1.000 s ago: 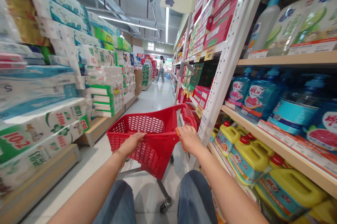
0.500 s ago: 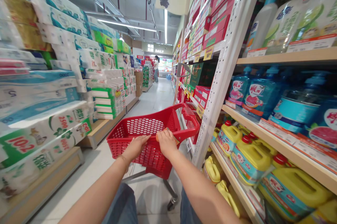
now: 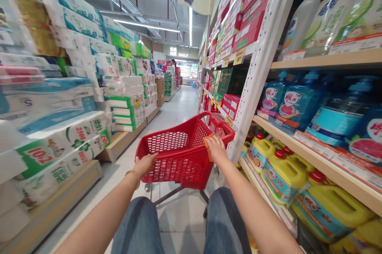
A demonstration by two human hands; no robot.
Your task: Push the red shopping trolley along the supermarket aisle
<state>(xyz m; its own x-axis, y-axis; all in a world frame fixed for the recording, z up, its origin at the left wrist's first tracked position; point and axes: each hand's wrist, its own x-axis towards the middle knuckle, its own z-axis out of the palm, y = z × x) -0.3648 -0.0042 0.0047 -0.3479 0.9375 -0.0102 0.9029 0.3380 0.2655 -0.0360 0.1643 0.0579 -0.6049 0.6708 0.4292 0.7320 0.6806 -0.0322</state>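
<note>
A red plastic shopping basket on wheels (image 3: 179, 154) stands in the aisle right in front of me. My left hand (image 3: 145, 164) curls over its near left rim. My right hand (image 3: 215, 148) rests closed on the right rim beside the handle, with a small orange thing (image 3: 208, 141) pinched under the fingers. The basket's inside looks empty as far as it shows. My knees in jeans fill the bottom of the view.
Stacked tissue and paper packs (image 3: 56, 118) line the left on low wooden platforms. Right-hand shelves (image 3: 316, 154) hold yellow jugs (image 3: 283, 174) and blue bottles (image 3: 295, 102). The white shelf post (image 3: 256, 75) is close to the basket. A person (image 3: 173, 64) stands far down the aisle.
The basket swung from side to side and now points slightly right. My right hand slid from the rear rim to the right rim by the handle. The distant person moved left.
</note>
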